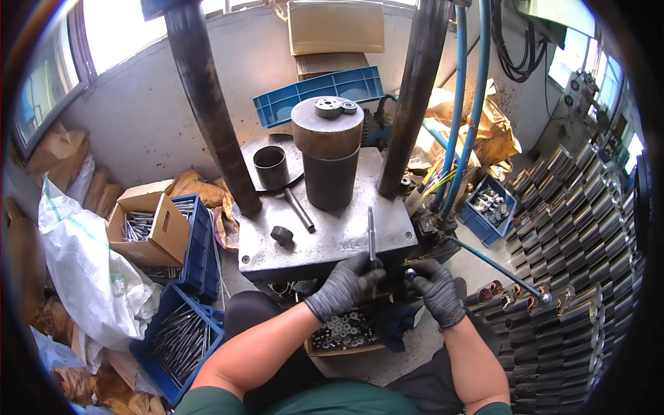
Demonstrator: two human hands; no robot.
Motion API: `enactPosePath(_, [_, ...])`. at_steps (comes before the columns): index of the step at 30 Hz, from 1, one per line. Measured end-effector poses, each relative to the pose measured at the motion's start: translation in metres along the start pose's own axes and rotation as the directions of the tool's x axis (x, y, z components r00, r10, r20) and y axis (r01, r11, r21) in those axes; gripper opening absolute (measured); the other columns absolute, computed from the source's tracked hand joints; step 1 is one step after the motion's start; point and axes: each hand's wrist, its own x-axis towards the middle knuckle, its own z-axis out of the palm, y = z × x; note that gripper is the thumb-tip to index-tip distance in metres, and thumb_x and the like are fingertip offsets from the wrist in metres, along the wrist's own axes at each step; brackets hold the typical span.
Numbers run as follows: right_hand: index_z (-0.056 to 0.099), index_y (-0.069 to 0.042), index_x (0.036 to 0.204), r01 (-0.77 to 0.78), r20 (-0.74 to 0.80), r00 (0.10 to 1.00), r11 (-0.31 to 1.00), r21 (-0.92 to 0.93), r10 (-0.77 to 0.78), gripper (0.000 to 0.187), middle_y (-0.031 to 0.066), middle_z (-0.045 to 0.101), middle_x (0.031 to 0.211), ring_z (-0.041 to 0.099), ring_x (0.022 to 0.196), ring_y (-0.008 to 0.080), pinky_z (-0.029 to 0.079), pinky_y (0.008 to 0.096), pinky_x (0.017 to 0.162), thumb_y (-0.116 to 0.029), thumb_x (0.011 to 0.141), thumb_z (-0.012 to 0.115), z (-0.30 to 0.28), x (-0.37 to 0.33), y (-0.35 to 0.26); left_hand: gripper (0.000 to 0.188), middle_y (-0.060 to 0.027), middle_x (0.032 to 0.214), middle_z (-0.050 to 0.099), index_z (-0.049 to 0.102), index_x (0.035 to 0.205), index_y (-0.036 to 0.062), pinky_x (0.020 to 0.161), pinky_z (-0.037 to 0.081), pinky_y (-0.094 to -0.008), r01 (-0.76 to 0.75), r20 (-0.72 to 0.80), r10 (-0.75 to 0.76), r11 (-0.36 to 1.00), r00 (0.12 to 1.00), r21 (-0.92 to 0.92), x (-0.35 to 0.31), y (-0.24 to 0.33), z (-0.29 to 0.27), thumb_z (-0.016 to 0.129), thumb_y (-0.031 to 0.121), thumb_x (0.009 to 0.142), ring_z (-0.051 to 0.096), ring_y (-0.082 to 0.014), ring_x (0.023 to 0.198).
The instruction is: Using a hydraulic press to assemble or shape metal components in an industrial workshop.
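My left hand (346,285), in a dark grey glove, is closed around the lower end of a slim metal rod (371,232). The rod points up in front of the grey metal press table (325,245). My right hand (436,294), gloved the same way, pinches a small round metal part (411,274) to the right of the rod; the two pieces are apart. Below both hands sits a cardboard box (346,351) of small metal rings (339,330). A dark cloth (393,325) hangs at its right side.
On the table stand a thick steel cylinder (332,176) topped with round parts, a hollow sleeve (270,168), a short tube (299,211) and a dark ring (281,235). Two columns flank them. Blue crates (166,339) of rods lie left, stacked tubes (560,290) right, near a ball-ended lever (498,266).
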Motion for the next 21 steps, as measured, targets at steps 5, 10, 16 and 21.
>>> enactPosePath(5, [0.063,-0.002,0.121,0.141,-0.038,0.990,0.983,0.114,-0.137,0.023,0.0105,0.071,0.110,0.072,0.092,0.0179,0.063,0.0343,0.085,-0.005,0.098,0.062,0.008,0.000,-0.018,0.039,-0.0055,0.116,0.068,0.061,0.132,0.0029,0.097,0.055,-0.0323,0.208,0.372,-0.122,0.957,0.920,-0.200,-0.018,-0.008,0.030,0.073,0.024,0.101,0.063,-0.0126,0.109])
enactPosePath(10, [0.059,-0.002,0.128,0.071,-0.142,0.990,0.920,0.386,-0.017,0.027,0.0139,0.069,0.119,0.072,0.106,0.0253,0.062,0.0395,0.092,-0.011,0.102,0.062,0.006,0.007,-0.009,0.047,-0.0105,0.130,0.069,0.057,0.139,-0.0001,0.106,0.052,-0.0352,0.248,0.533,-0.166,0.965,0.830,-0.085,-0.017,-0.023,0.051,0.074,0.018,0.099,0.064,-0.0161,0.118])
enactPosePath(16, [0.053,-0.001,0.136,0.121,-0.131,0.990,0.833,0.540,-0.059,0.036,0.0193,0.066,0.128,0.071,0.111,0.0352,0.060,0.0501,0.095,-0.009,0.101,0.060,-0.002,0.010,0.009,0.026,-0.0125,0.097,0.071,0.062,0.109,0.0001,0.085,0.057,-0.0353,0.100,0.389,-0.176,0.973,0.905,0.208,-0.018,-0.009,0.051,0.077,0.015,0.094,0.068,-0.0182,0.087])
enactPosePath(21, [0.058,-0.006,0.133,0.172,-0.069,0.985,0.881,0.441,-0.157,0.033,0.0154,0.067,0.128,0.069,0.110,0.0260,0.060,0.0449,0.096,-0.014,0.101,0.063,-0.008,0.006,0.007,0.028,-0.0135,0.093,0.071,0.064,0.106,0.0000,0.080,0.059,-0.0367,0.105,0.325,-0.165,0.975,0.931,0.194,-0.020,0.017,0.048,0.080,0.017,0.091,0.071,-0.0171,0.085])
